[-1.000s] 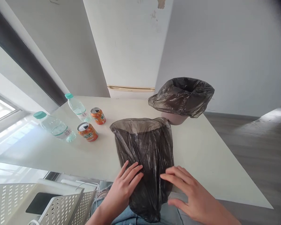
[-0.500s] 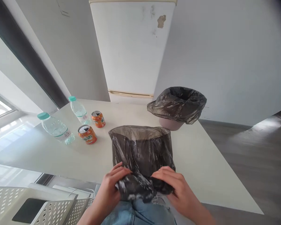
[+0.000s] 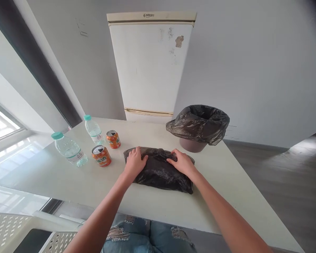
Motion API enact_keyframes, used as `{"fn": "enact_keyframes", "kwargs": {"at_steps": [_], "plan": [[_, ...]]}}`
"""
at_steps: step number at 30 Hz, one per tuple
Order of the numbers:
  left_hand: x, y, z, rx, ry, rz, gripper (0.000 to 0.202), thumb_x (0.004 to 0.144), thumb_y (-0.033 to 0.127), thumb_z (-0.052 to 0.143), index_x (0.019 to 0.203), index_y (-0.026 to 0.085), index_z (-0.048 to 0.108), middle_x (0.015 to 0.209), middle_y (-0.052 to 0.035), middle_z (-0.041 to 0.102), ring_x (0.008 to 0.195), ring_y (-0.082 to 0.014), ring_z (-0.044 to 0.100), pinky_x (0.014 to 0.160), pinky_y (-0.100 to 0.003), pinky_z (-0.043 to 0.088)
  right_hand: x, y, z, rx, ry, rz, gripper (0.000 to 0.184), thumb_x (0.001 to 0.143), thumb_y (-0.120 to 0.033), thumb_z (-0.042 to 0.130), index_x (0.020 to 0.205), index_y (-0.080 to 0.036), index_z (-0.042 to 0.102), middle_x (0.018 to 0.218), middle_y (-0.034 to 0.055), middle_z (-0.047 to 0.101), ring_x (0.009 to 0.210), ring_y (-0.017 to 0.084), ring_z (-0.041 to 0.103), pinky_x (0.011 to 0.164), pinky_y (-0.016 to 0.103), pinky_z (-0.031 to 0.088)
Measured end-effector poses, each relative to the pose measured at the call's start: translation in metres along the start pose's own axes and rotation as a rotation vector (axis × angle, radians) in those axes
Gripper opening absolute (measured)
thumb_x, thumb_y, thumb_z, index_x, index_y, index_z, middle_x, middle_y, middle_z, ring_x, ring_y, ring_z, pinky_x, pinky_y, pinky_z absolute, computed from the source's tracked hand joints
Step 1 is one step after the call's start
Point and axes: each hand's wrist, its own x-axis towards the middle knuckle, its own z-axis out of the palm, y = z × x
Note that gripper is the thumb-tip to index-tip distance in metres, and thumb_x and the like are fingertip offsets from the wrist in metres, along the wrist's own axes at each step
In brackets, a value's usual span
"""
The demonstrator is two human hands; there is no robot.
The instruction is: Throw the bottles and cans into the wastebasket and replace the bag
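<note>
A black plastic garbage bag (image 3: 160, 172) lies folded over on the white table in front of me, its near part doubled up to the far edge. My left hand (image 3: 135, 162) is on the bag's far left side, fingers curled over the edge and thumb pointing inward. On the far right side my right hand (image 3: 181, 162) holds the bag likewise, its thumb on the near face. The fingertips are partly hidden in the plastic. Behind the bag to the right stands a pinkish-brown bin (image 3: 192, 144), its mouth covered by another black bag liner (image 3: 200, 124).
Two orange cans (image 3: 101, 156) and two clear bottles with green caps (image 3: 70, 151) stand to the left on the white table (image 3: 226, 196). A white fridge (image 3: 150, 66) is beyond the far edge. A perforated plastic basket (image 3: 7, 228) sits below at lower left.
Both hands have moved forward from near my lap to the bag's far edge, folding its near part over. The bag now lies shorter and doubled. The view has tilted slightly upward.
</note>
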Motion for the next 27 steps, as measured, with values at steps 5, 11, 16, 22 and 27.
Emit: {"fn": "enact_keyframes", "kwargs": {"at_steps": [5, 11, 16, 22, 27], "plan": [[-0.030, 0.017, 0.003, 0.171, 0.105, 0.465, 0.047, 0.108, 0.025, 0.042, 0.154, 0.018, 0.050, 0.164, -0.0156, 0.047, 0.154, -0.0304, 0.042, 0.129, -0.053, 0.033, -0.014, 0.006, -0.002, 0.022, 0.026, -0.072, 0.052, 0.094, -0.043, 0.069, 0.140, -0.023, 0.057, 0.120, 0.0104, 0.072, 0.109, 0.028, 0.070, 0.092, 0.040, 0.056], [-0.018, -0.009, 0.047, 0.358, -0.327, 0.614, 0.060, 0.110, 0.037, 0.042, 0.164, 0.014, 0.039, 0.173, -0.0179, 0.032, 0.164, -0.0384, 0.022, 0.129, -0.066, 0.027, -0.040, -0.030, 0.003, -0.158, 0.019, -0.740, 0.052, 0.105, -0.023, 0.038, 0.154, -0.020, 0.055, 0.166, 0.0094, 0.047, 0.155, 0.029, 0.041, 0.130, 0.050, 0.032], [-0.013, -0.026, 0.062, 0.394, -0.290, 0.588, 0.063, 0.110, 0.040, 0.041, 0.168, 0.016, 0.033, 0.175, -0.0130, 0.028, 0.164, -0.0351, 0.023, 0.131, -0.062, 0.025, -0.035, -0.018, 0.040, -0.292, -0.228, -0.358, 0.076, 0.110, -0.052, 0.035, 0.172, -0.011, 0.021, 0.179, 0.0105, 0.013, 0.167, 0.032, 0.010, 0.130, 0.052, 0.034], [-0.007, -0.039, 0.052, 0.408, -0.270, 0.552, 0.065, 0.110, 0.053, 0.040, 0.169, 0.026, 0.032, 0.175, -0.0092, 0.030, 0.163, -0.0381, 0.024, 0.128, -0.070, 0.025, -0.029, 0.005, 0.031, -0.263, -0.352, -0.344, 0.080, 0.107, -0.067, 0.036, 0.173, -0.027, 0.015, 0.179, -0.0005, 0.004, 0.168, 0.027, 0.002, 0.132, 0.052, 0.029], [-0.004, -0.055, 0.039, 0.482, -0.185, 0.414, 0.060, 0.111, 0.048, 0.039, 0.167, 0.029, 0.038, 0.174, -0.0088, 0.034, 0.161, -0.0417, 0.027, 0.127, -0.071, 0.026, -0.023, 0.015, 0.013, -0.204, -0.469, -0.354, 0.083, 0.105, -0.072, 0.038, 0.173, -0.033, 0.010, 0.179, -0.0043, 0.000, 0.168, 0.027, 0.002, 0.135, 0.053, 0.020]]}}
